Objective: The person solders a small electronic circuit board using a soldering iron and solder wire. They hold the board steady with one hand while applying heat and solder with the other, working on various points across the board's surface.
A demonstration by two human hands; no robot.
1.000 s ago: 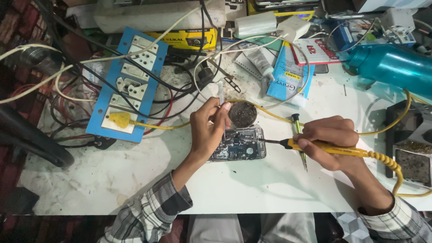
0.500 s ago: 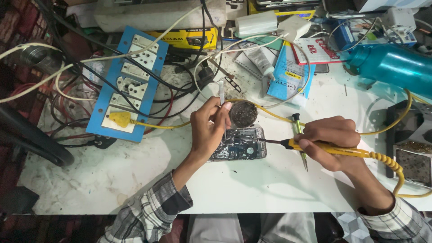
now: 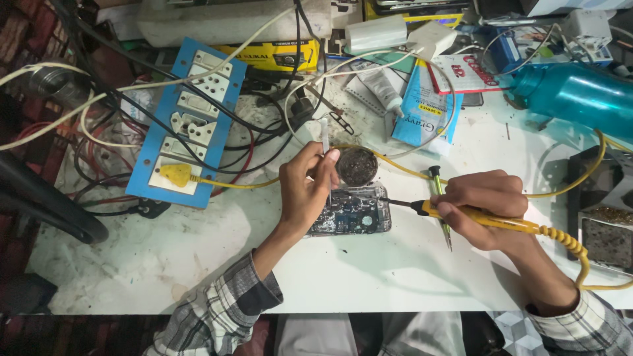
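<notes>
Centre frame: left hand (image 3: 304,191) pinching tweezers (image 3: 326,158) over fragile circuit board (image 3: 349,212); right hand (image 3: 484,207) gripping yellow soldering iron (image 3: 488,219) by insulated handle.

There were two hands, one yellow soldering iron (image 3: 488,216), one open phone (image 3: 353,212), one blue socket board (image 3: 182,122), one teal bottle (image 3: 573,92), one green screwdriver (image 3: 439,198) and one round tin (image 3: 357,165).

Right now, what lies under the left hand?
Under the left hand lies an opened phone with its circuit board showing, flat on the white table. The phone's left end is hidden by the hand.
</notes>
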